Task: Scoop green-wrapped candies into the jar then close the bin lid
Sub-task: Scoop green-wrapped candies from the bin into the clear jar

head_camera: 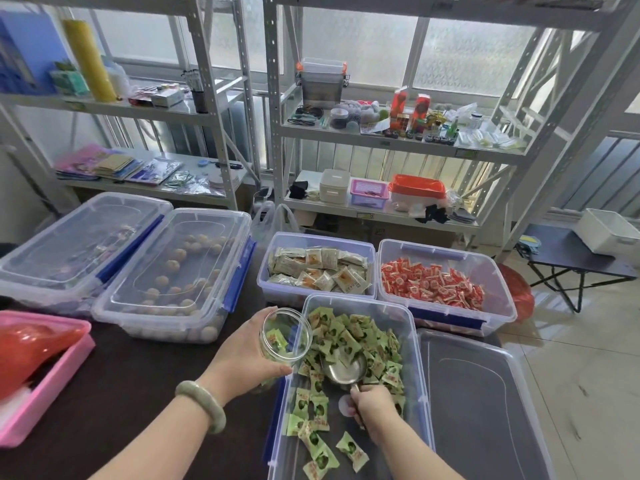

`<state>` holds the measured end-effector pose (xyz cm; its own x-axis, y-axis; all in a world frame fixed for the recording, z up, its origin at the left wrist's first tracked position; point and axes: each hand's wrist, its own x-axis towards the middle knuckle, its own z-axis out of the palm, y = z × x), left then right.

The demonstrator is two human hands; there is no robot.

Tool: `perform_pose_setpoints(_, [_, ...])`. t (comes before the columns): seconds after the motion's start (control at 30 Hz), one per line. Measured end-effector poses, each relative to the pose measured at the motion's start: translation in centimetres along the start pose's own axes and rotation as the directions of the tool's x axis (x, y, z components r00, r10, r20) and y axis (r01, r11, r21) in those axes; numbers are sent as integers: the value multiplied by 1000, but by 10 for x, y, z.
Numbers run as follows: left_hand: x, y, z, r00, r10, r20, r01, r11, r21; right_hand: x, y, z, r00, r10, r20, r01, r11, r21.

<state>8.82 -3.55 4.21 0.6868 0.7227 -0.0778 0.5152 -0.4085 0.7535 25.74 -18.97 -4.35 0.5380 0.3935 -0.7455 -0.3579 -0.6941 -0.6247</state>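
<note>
We see the green candies (pixel 349 344) heaped in the far half of an open clear bin (pixel 420 393) at the near edge of the tabletop (pixel 138 393), with a few loose ones on its bare floor nearer us. A metal scoop (pixel 346 370) lies bowl-first in the heap, a few candies in its bowl; our right hand (pixel 374 408) is closed around its handle. Our left hand (pixel 247 353) is wrapped round a clear jar (pixel 284 336), tilted with its mouth facing the heap, at the bin's left wall; a few green candies already sit inside. A pale green bangle (pixel 202 405) rings the left wrist. The bin's lid (pixel 485 410) lies flat just right of the bin, at the tabletop's right edge.

Behind the bin, two more open bins stand side by side: one of pale packets (pixel 320 271), one of red candies (pixel 433 284). Toward the far left corner sit two lidded bins with blue clasps; the nearer (pixel 173 271) holds tan balls, and we cannot make out the other's (pixel 79 244) contents. A pink tray (pixel 45 386) with a red bag in it rests at the left edge. Metal shelves (pixel 273 133) crowded with small goods stand beyond the table
</note>
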Motion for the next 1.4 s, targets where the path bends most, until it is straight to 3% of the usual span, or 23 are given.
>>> perform_pose_setpoints(0.37, [-1,0,-2,1000,11,-5,-11,1000,4,-2,24,-12,1000,8,-5,-7,991,135])
perform_pose_setpoints(0.67, [-1,9,-8,995,75,-68,-74,997,24,-32,29,-30,987,-131,-89,141,983,118])
perform_pose_setpoints(0.93, [-1,24,-2,988,138,-62,-138,990,8,-65,8,-63,956,-265,-123,269,963,16])
perform_pose_setpoints(1.23, [0,32,-4,992,114,-53,-109,990,89,-108,-65,-114,932,-361,33,361,914,-187])
perform_pose_setpoints(1.4, [-4,36,-3,996,85,-30,-82,992,91,-122,-100,-116,899,-416,133,436,836,-333])
